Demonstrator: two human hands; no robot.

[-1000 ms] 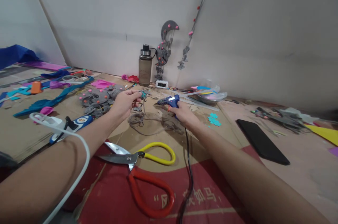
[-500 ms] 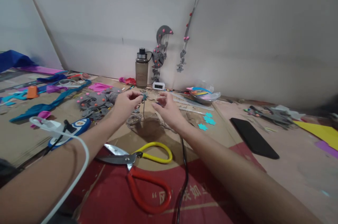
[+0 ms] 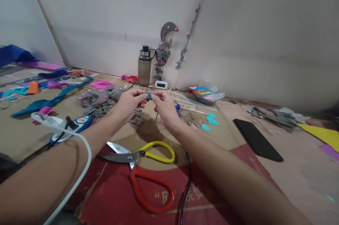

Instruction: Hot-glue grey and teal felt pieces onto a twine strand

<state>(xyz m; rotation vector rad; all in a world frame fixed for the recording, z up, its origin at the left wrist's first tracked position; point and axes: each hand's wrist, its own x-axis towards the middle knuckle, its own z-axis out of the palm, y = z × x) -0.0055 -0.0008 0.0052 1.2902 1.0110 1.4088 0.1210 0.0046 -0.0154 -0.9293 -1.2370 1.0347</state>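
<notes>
A small teal piece [image 3: 149,95], perhaps felt, is held up between my two hands over the middle of the table. My left hand [image 3: 129,103] pinches it from the left with thumb and fingertips. From the right, the thumb and forefinger of my right hand [image 3: 164,108] close on the same piece. Fingers cover most of it, so its shape is unclear. Below lies a coil of grey cord [image 3: 137,119]. Behind my right wrist shows part of a blue tool [image 3: 177,109]. Several turquoise flower cutouts [image 3: 212,121] lie to the right.
Large open scissors [image 3: 130,157] with red and yellow handles lie in front of me. A black phone [image 3: 257,140] rests at right. Grey felt pieces [image 3: 96,99] are piled at left, near a white charger cable [image 3: 86,147]. A bottle [image 3: 144,67] stands at the back.
My right hand has moved left and closed its fingertips on the teal piece, which my left hand was holding alone. The view has shifted slightly.
</notes>
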